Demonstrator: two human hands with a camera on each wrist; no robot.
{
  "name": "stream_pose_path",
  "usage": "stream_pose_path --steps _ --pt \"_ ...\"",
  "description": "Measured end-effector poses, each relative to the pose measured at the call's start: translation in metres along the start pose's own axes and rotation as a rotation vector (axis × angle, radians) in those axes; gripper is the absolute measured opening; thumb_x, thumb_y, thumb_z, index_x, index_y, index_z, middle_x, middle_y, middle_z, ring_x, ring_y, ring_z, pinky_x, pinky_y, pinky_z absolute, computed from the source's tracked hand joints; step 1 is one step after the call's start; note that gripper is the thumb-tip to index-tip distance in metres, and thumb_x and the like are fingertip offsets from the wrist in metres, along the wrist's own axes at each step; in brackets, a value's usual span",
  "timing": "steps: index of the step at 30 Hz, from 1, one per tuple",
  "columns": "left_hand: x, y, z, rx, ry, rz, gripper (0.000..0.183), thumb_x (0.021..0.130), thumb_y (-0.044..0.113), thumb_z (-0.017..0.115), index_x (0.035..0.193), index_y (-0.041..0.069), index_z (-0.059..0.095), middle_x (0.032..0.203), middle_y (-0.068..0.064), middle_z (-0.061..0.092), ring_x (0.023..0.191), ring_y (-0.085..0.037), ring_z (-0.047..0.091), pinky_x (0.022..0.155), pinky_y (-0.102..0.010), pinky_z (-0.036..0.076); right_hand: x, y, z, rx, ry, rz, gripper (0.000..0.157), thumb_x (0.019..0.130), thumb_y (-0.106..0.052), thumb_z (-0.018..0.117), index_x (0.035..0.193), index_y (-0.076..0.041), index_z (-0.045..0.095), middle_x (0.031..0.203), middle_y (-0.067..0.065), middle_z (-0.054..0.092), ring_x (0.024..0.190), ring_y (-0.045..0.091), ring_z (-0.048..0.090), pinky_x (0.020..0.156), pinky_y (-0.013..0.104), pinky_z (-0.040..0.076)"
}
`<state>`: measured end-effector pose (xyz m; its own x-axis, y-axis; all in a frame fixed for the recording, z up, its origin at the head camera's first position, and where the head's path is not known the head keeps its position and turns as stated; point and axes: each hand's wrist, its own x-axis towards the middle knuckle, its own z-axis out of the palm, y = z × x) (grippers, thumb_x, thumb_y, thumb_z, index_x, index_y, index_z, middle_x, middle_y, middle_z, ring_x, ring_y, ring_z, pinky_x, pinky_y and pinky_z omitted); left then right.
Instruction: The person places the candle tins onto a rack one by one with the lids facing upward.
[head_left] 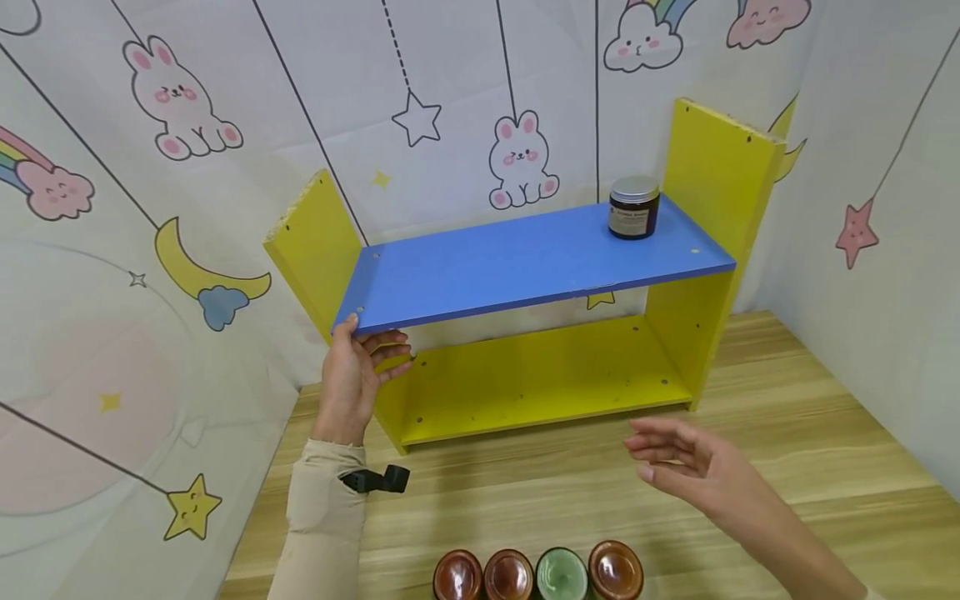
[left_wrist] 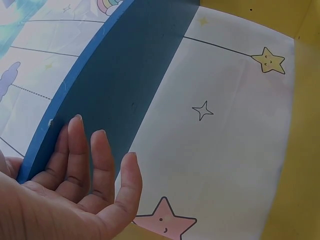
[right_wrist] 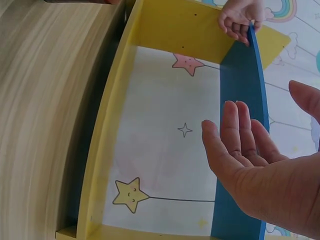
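Observation:
A blue shelf board (head_left: 480,262) spans a yellow shelf unit (head_left: 540,375). My left hand (head_left: 352,379) holds the board's front left corner, thumb on top and fingers underneath. In the left wrist view the fingers of this hand (left_wrist: 85,185) spread loosely below the blue board (left_wrist: 115,75). My right hand (head_left: 697,467) hovers in front of the unit's lower right part, fingers slightly bent and nothing in it. A dark brown jar (head_left: 633,208) with a silver lid and a pale label stands upright on the blue board's right end.
Several round glass jars, brown (head_left: 508,575) and green (head_left: 562,575), stand in a row at the near edge of view on the wooden table (head_left: 525,483). Behind the unit hangs a white backdrop (head_left: 450,50) printed with rabbits, stars and clouds.

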<state>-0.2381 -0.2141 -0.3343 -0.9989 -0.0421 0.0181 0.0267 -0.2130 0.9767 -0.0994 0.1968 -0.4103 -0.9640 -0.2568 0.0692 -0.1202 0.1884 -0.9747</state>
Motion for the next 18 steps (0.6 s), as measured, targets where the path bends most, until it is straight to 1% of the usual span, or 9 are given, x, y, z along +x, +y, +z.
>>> stream_pose_path --steps 6,13,15,18 --pt "0.0 0.0 0.0 0.002 0.003 -0.002 0.051 0.11 0.047 0.025 0.139 0.01 0.046 0.093 0.001 0.07 0.089 -0.02 0.066 0.094 -0.047 0.053 -0.003 0.007 0.004 0.041 -0.047 0.022 0.05 0.097 -0.017 0.069 0.143 -0.007 0.052 0.135 0.016 0.061 0.116 0.013 0.064 0.092 0.028 0.056" --pt "0.0 0.001 0.001 0.011 0.008 -0.01 0.05 0.11 0.046 0.023 0.138 0.011 0.046 0.093 0.001 0.07 0.089 -0.02 0.066 0.096 -0.049 0.051 -0.006 0.02 0.006 0.023 -0.128 0.019 0.054 0.097 -0.016 0.069 0.146 -0.005 0.048 0.139 0.02 0.058 0.118 0.009 0.062 0.095 0.025 0.053" --pt "0.0 0.001 0.001 0.013 0.009 -0.01 0.05 0.11 0.046 0.023 0.137 0.011 0.047 0.093 0.001 0.07 0.09 -0.02 0.065 0.097 -0.05 0.051 -0.006 0.023 0.006 0.028 -0.151 0.028 0.055 0.097 -0.017 0.069 0.147 -0.005 0.047 0.139 0.019 0.057 0.119 0.009 0.061 0.095 0.024 0.053" --pt "0.0 0.001 0.001 0.015 0.01 -0.007 0.05 0.11 0.047 0.024 0.135 0.011 0.048 0.094 0.001 0.07 0.089 -0.02 0.065 0.098 -0.051 0.05 -0.007 0.028 0.006 0.021 -0.188 0.013 0.054 0.098 -0.016 0.067 0.147 -0.004 0.047 0.14 0.018 0.058 0.119 0.007 0.06 0.096 0.023 0.052"
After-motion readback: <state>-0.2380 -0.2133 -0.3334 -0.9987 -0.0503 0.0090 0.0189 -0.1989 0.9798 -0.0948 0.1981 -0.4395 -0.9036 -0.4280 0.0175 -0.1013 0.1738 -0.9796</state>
